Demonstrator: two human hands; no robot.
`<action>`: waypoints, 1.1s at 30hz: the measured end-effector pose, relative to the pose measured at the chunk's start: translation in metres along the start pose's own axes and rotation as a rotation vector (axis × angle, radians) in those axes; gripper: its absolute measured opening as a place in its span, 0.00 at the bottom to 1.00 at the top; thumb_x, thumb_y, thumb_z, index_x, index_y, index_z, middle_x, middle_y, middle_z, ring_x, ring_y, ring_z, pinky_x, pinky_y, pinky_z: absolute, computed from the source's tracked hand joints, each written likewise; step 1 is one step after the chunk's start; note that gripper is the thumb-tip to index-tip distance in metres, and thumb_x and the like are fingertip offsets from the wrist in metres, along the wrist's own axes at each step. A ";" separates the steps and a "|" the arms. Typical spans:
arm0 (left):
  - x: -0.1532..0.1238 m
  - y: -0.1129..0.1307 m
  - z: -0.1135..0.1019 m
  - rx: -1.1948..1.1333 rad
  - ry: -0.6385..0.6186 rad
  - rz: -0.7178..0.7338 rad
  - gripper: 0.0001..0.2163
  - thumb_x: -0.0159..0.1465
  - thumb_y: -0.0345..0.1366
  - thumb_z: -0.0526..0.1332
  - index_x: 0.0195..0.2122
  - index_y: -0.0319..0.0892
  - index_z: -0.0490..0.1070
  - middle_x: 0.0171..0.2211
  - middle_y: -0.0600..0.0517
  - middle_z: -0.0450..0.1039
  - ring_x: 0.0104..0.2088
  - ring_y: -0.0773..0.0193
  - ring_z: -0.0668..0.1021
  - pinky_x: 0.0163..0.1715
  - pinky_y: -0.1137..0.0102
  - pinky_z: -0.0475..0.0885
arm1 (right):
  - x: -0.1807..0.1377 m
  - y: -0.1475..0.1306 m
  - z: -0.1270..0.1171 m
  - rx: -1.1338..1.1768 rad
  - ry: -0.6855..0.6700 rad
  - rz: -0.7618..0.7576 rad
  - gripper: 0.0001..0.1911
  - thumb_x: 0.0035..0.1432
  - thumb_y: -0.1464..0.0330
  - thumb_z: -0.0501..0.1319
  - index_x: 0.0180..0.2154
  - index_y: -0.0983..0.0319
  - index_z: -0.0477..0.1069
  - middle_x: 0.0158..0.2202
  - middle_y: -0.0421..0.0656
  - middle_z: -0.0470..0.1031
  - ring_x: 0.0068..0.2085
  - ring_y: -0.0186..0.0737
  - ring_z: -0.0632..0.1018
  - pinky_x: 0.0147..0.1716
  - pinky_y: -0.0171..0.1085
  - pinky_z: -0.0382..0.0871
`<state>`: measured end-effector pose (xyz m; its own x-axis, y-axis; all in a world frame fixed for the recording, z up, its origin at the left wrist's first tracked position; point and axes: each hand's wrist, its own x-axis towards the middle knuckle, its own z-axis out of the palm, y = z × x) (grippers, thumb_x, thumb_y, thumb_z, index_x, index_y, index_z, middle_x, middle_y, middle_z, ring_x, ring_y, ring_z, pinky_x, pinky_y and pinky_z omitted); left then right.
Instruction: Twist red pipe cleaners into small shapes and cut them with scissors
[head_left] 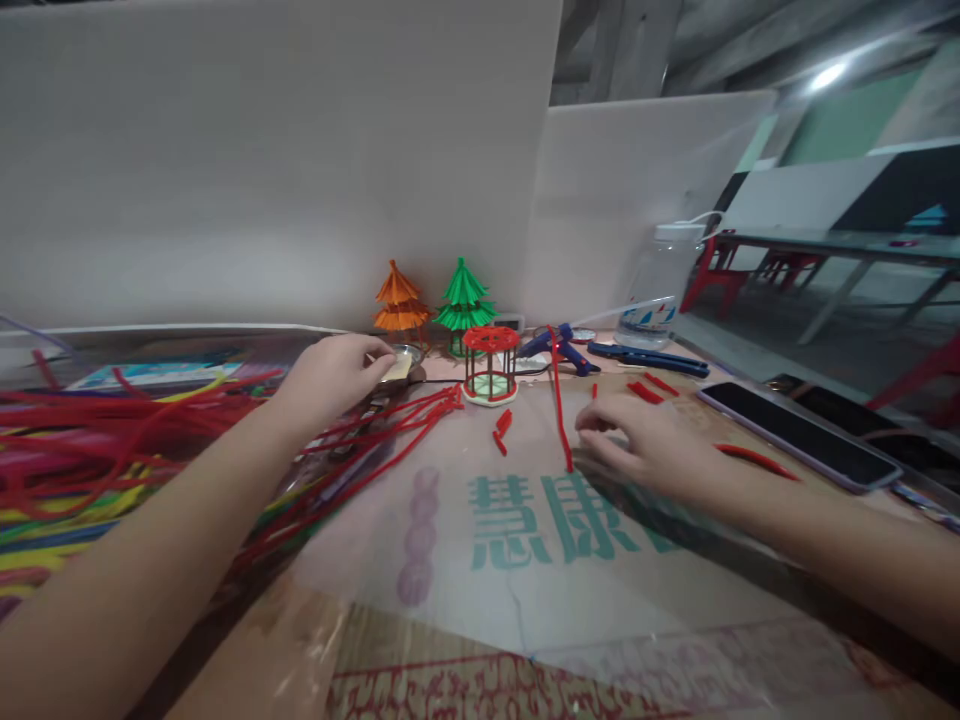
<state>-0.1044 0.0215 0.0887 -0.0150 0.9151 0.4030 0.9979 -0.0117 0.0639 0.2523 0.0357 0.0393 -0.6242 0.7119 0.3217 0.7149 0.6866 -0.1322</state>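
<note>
A straight, fuzzy red strip [559,412] runs just beside the right hand [641,442], a pale flat piece [400,368] sits at the left hand [343,372], both hands' fingers curled, grip unclear, and a round, cage-like, red-topped frame [491,372] stands between.

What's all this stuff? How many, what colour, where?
Peaked models: two, orange and green, back centre
Round frame: one, red top, centre
Glue gun: one, blue, back centre
Bottle: one, clear, back right
Tool: one, blue, before bottle
Phone: one, black screen, right
Strip pile: many, mostly red, left
Loose strips: several, red, centre
Curved piece: one, red, beside phone
Small piece: one, yellowish, left of frame
Printed sheet: one, pale, front
Panels: two, pale, behind
Far table: one, grey, background
Chairs: several, red, background
Left hand: one, bare, left
Right hand: one, bare, right
</note>
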 end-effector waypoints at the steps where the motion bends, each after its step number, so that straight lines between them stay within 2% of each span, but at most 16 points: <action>1: -0.004 0.012 -0.001 -0.032 -0.004 0.044 0.18 0.64 0.46 0.52 0.41 0.44 0.78 0.39 0.48 0.80 0.37 0.53 0.79 0.32 0.68 0.66 | 0.006 0.001 -0.005 -0.020 -0.020 0.074 0.10 0.62 0.65 0.54 0.35 0.62 0.71 0.34 0.45 0.75 0.34 0.40 0.74 0.32 0.36 0.62; 5: -0.024 0.055 0.010 -0.194 -0.060 0.296 0.15 0.65 0.41 0.52 0.40 0.45 0.78 0.37 0.50 0.80 0.36 0.58 0.78 0.34 0.70 0.65 | 0.033 0.009 -0.013 -0.087 -0.189 0.184 0.17 0.63 0.59 0.51 0.32 0.61 0.71 0.30 0.45 0.76 0.29 0.40 0.73 0.27 0.35 0.56; 8: -0.036 0.075 0.030 -0.284 -0.128 0.318 0.14 0.65 0.40 0.52 0.38 0.43 0.78 0.37 0.49 0.80 0.36 0.57 0.78 0.34 0.69 0.66 | 0.054 0.016 -0.005 -0.130 -0.295 0.208 0.27 0.64 0.50 0.45 0.29 0.60 0.72 0.28 0.47 0.75 0.28 0.42 0.72 0.25 0.36 0.54; 10: -0.040 0.082 0.042 -0.333 -0.154 0.303 0.14 0.66 0.40 0.52 0.37 0.44 0.78 0.37 0.49 0.79 0.36 0.58 0.78 0.34 0.69 0.66 | 0.065 0.021 0.005 -0.076 -0.318 0.227 0.30 0.61 0.45 0.46 0.27 0.61 0.71 0.26 0.47 0.74 0.28 0.43 0.72 0.25 0.37 0.54; 13: -0.041 0.088 0.055 -0.405 -0.201 0.302 0.14 0.65 0.42 0.53 0.35 0.45 0.77 0.35 0.49 0.79 0.35 0.58 0.77 0.33 0.69 0.65 | 0.076 0.027 0.019 0.182 -0.310 0.342 0.20 0.55 0.51 0.59 0.26 0.61 0.69 0.20 0.43 0.71 0.23 0.40 0.71 0.22 0.36 0.56; 15: -0.041 0.092 0.059 -0.405 -0.229 0.291 0.15 0.63 0.47 0.56 0.34 0.43 0.76 0.33 0.48 0.78 0.33 0.58 0.77 0.30 0.69 0.64 | 0.077 0.027 0.024 0.316 -0.302 0.407 0.13 0.55 0.58 0.62 0.27 0.61 0.68 0.17 0.39 0.68 0.18 0.36 0.69 0.19 0.34 0.56; 17: -0.040 0.098 0.062 -0.348 -0.222 0.276 0.17 0.61 0.51 0.58 0.34 0.42 0.75 0.32 0.47 0.77 0.31 0.57 0.76 0.27 0.69 0.63 | 0.076 0.023 0.025 0.382 -0.280 0.421 0.11 0.59 0.61 0.58 0.28 0.61 0.65 0.17 0.37 0.66 0.17 0.33 0.67 0.18 0.33 0.58; 19: -0.041 0.104 0.064 -0.267 -0.182 0.276 0.17 0.60 0.51 0.58 0.34 0.40 0.73 0.32 0.46 0.76 0.30 0.56 0.76 0.27 0.68 0.63 | 0.073 0.015 0.023 0.487 -0.223 0.408 0.12 0.62 0.62 0.54 0.29 0.60 0.63 0.19 0.36 0.66 0.18 0.31 0.68 0.19 0.32 0.61; 23: -0.047 0.105 0.067 -0.165 -0.127 0.300 0.12 0.64 0.41 0.55 0.34 0.40 0.72 0.33 0.45 0.76 0.32 0.55 0.76 0.31 0.66 0.65 | 0.060 -0.007 0.016 0.791 -0.032 0.265 0.12 0.63 0.63 0.54 0.28 0.61 0.63 0.20 0.37 0.67 0.21 0.31 0.70 0.21 0.31 0.63; 27: -0.049 0.093 0.069 -0.188 -0.157 0.308 0.10 0.64 0.35 0.53 0.32 0.40 0.73 0.32 0.46 0.76 0.31 0.57 0.76 0.32 0.66 0.66 | 0.047 -0.023 0.014 0.820 0.106 0.162 0.13 0.63 0.64 0.55 0.26 0.61 0.63 0.20 0.36 0.68 0.22 0.31 0.70 0.22 0.31 0.63; 30: -0.050 0.090 0.066 -0.334 -0.156 0.295 0.08 0.63 0.35 0.56 0.32 0.40 0.73 0.31 0.47 0.76 0.32 0.58 0.76 0.34 0.65 0.67 | 0.043 -0.026 0.014 0.902 0.153 0.156 0.13 0.63 0.62 0.55 0.28 0.62 0.65 0.21 0.37 0.69 0.22 0.30 0.71 0.22 0.31 0.64; 33: -0.053 0.100 0.063 -0.780 -0.215 0.137 0.09 0.64 0.39 0.56 0.33 0.40 0.71 0.33 0.49 0.76 0.33 0.61 0.77 0.35 0.67 0.70 | 0.042 -0.027 0.015 1.036 0.217 0.142 0.13 0.63 0.60 0.56 0.31 0.62 0.65 0.21 0.37 0.71 0.21 0.30 0.71 0.22 0.32 0.65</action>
<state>0.0004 -0.0029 0.0161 0.1956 0.9415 0.2744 0.6578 -0.3335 0.6753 0.2023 0.0494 0.0421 -0.4138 0.8240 0.3870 0.0968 0.4625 -0.8813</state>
